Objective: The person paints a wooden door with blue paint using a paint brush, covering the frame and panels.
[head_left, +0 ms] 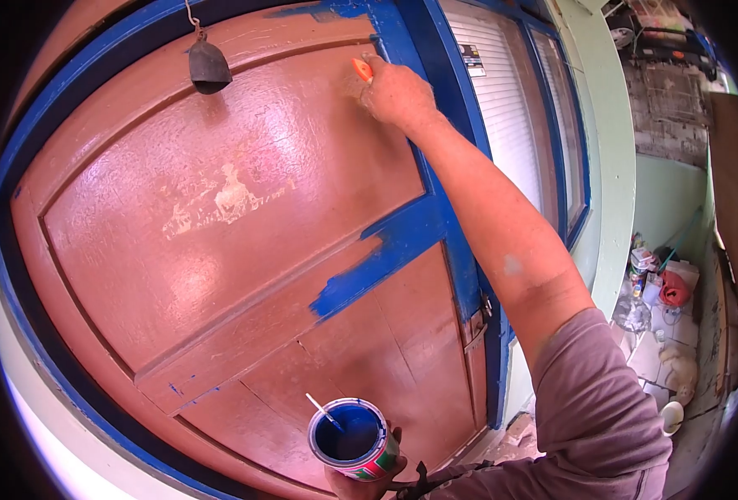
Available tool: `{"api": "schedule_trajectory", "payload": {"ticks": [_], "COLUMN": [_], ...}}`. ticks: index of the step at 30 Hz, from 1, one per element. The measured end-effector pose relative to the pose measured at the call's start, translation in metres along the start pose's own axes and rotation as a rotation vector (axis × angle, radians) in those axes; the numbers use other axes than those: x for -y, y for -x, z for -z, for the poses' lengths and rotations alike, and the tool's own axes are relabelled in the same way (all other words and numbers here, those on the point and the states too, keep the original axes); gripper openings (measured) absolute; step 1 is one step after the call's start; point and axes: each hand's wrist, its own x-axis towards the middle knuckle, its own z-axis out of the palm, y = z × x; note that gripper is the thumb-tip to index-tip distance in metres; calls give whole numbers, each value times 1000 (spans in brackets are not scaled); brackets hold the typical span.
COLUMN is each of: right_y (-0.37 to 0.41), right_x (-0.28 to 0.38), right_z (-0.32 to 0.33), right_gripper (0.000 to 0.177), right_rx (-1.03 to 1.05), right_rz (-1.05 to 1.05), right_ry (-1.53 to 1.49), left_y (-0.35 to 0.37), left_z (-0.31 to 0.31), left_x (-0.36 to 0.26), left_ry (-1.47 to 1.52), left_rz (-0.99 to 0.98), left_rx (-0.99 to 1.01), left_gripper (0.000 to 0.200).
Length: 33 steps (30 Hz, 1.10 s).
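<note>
My right hand (398, 93) is closed around a paintbrush with an orange handle (362, 70), near the upper right corner of a brown door panel (302, 125). The bristles are hidden behind my fingers. Low in the view, my left hand (360, 486) grips a paint can (383, 460) from below and the side. Dark blue paint (350, 433) lies inside the can, and a thin white stick (319, 407) leans out over its rim. Blue paint covers the door's right edge and part of the middle rail (385, 262), ending in ragged strokes.
A dark bell-shaped object (210, 67) hangs in front of the door at upper left. A metal latch (475, 327) sits at the door's right edge. Beyond it are a blue-framed window (502, 100) and a pale green wall (610, 167). Assorted clutter (673, 287) lies on the floor at right.
</note>
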Motion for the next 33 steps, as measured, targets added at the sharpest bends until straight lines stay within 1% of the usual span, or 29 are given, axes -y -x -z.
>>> {"api": "schedule_trajectory", "payload": {"ticks": [2,5,8,11,14,17,20,23,26,29,32,33], "right_y": [-3,-6,-10,-13,-16,-14,-16,-20,-24,-29,-29,-28], "right_x": [-4,-8,-8,-10,-9,-5,-4,-1,1,0,0,-1], "right_z": [-3,-10,-14,-18,-21,-14,-12,-14,-14,-14,-13,-13], "right_gripper": [57,58,58,57,56,57,52,46,44,44,45,45], "right_rx": [1,11,33,16,-1,33,16,-27,-9,14,23,29], "right_rz": [-11,-6,-29,-35,-43,-47,-20,-4,12,9,20,-12], "right_ry": [-7,-11,-28,-24,-54,-45,-97,-163,-173,-165,-161,-155], "left_y": [3,7,11,10,12,9,7,9,-2,3,7,7], "left_z": [0,1,-2,7,3,4,5,-5,8,-2,-4,-3], "left_x": [-5,-15,-25,-19,-10,-12,-14,-19,-20,-29,-31,-30], "left_ry": [-299,-658,-574,1098,242,685,1132,-179,1183,-1170,-680,-781], "left_rz": [-91,-197,-174,246,41,100,158,-76,245,-117,-151,-169], "left_rx": [-27,-35,-22,60,-55,-13,26,-104,78,-113,-138,-141], "left_gripper": [74,73,73,71,71,71,71,70,71,70,69,70]}}
